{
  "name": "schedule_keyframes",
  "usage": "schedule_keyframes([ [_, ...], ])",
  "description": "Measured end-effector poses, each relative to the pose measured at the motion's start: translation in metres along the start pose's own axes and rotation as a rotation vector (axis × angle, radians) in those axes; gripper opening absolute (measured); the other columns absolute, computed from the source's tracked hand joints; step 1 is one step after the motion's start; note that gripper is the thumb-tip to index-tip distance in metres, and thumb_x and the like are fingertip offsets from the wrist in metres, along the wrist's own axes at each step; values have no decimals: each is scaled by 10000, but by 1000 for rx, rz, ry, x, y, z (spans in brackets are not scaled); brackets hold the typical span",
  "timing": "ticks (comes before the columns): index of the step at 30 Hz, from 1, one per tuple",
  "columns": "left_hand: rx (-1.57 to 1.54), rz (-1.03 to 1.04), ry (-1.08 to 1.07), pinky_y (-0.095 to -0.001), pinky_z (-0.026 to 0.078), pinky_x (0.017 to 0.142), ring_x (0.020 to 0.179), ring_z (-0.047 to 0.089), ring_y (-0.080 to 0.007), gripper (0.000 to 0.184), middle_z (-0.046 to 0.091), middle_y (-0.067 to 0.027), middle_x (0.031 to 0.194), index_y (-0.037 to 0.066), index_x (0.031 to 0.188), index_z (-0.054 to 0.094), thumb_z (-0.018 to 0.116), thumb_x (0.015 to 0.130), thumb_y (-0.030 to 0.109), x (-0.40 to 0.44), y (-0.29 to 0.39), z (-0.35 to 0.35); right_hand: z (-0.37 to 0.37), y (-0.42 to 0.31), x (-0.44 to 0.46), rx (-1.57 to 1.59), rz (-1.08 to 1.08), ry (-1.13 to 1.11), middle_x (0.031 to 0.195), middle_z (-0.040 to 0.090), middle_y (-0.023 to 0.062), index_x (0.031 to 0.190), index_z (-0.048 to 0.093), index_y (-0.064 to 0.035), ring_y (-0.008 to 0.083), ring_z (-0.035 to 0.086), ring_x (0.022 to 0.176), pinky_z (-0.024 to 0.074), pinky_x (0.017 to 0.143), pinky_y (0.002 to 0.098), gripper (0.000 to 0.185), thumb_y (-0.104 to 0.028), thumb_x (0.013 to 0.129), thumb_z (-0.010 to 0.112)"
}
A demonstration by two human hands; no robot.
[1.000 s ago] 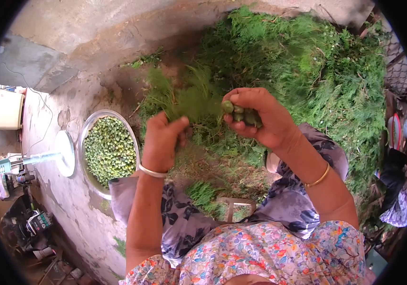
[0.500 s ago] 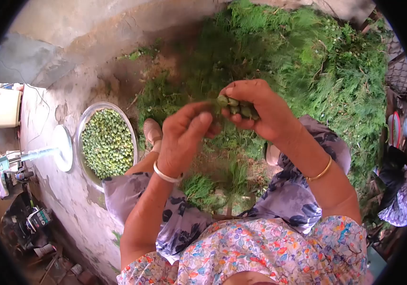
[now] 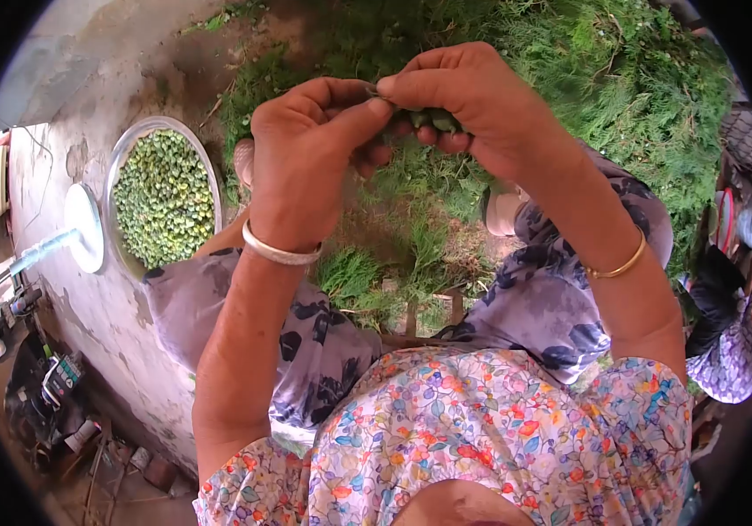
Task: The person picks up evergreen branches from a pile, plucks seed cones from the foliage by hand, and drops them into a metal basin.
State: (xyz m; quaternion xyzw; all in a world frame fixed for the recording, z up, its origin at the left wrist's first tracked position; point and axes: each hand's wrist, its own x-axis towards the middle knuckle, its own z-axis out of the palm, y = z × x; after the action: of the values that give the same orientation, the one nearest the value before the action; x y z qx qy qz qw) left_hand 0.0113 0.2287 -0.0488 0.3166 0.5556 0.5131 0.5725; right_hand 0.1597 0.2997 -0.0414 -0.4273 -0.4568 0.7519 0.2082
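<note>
Both hands are raised together over the ground. My right hand (image 3: pixel 481 110) is closed around several small green cones (image 3: pixel 433 119) that show under its curled fingers. Its thumb and forefinger pinch together at the tips. My left hand (image 3: pixel 310 145) meets it there, thumb against forefinger; whatever lies in that pinch is tiny and mostly hidden. A pale bangle circles the left wrist, a gold one the right. Left of my knee, a round basin (image 3: pixel 163 121) holds a heap of small green cones (image 3: pixel 165 197).
Cut feathery evergreen branches (image 3: pixel 604 114) cover the ground ahead and to the right. A white fan-like disc on a blue stand (image 3: pixel 85 228) is beside the basin. Tools and clutter (image 3: pixel 60 386) lie at lower left. Bundled cloth (image 3: pixel 731 359) sits at far right.
Both hands appear higher in the view and closer together, their thumb tips now meeting. The blurred left fingers have settled into a pinch. The whole view has shifted slightly.
</note>
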Motion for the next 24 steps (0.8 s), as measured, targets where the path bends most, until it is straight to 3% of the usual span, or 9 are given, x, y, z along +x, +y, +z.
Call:
schedule_keyframes([
  [7,-74,19,64,-195,402,435,503,509,-64,118,621,-58,701,-36,879,594,643,778,0,-3,6,-7,0,-6,2,22,86,-67,671,583,83,718,596,18,108,532,543,348,404,201,161,-128,761,647],
  [9,-448,-100,22,-199,394,431,505,488,-64,103,614,-54,728,-21,883,586,632,793,-3,-2,17,-18,-1,-8,4,17,72,-67,695,589,96,742,596,24,111,543,572,350,405,194,155,-124,765,635],
  [11,-538,-51,-64,-201,394,431,507,482,-67,97,614,-58,749,-17,888,582,626,804,4,0,25,-39,-4,-5,10,9,54,-65,718,595,109,765,596,29,114,554,600,351,406,186,152,-121,769,623],
  [14,-545,6,-129,-210,403,431,512,497,-71,83,611,-62,714,-21,869,592,618,801,19,-3,37,-45,-10,-2,16,326,100,-69,777,608,141,833,587,47,128,569,639,373,404,189,175,-122,789,574],
  [16,-29,-31,-35,-172,374,399,537,496,-25,87,580,-41,661,-5,864,592,610,790,38,-10,33,-35,-6,-4,14,464,117,-40,790,609,151,894,571,57,147,574,633,398,406,197,215,-134,803,532],
  [17,78,-64,-57,-225,415,436,569,548,-69,81,565,-52,601,-12,762,615,636,714,50,-12,27,-29,-6,-5,14,513,134,-46,812,607,164,903,565,60,166,573,625,412,405,209,231,-146,810,520],
  [19,606,357,-163,-321,453,508,576,586,-194,87,586,-113,624,-9,717,620,628,654,51,-13,0,-20,-6,-3,13,520,138,-22,814,608,166,899,567,54,170,574,624,411,401,213,236,-163,810,536],
  [21,825,348,-267,-441,475,618,663,595,-380,67,604,-193,693,10,671,613,568,622,16,-26,-16,-3,-1,-2,14,517,173,73,819,610,172,892,571,38,179,574,621,409,393,219,249,-196,809,571],
  [24,1071,460,-490,-431,515,575,691,647,-331,60,636,-152,702,45,695,641,598,653,42,-47,-22,12,9,-5,23,422,223,143,811,616,177,891,579,14,189,582,625,424,395,223,259,-226,801,612],
])
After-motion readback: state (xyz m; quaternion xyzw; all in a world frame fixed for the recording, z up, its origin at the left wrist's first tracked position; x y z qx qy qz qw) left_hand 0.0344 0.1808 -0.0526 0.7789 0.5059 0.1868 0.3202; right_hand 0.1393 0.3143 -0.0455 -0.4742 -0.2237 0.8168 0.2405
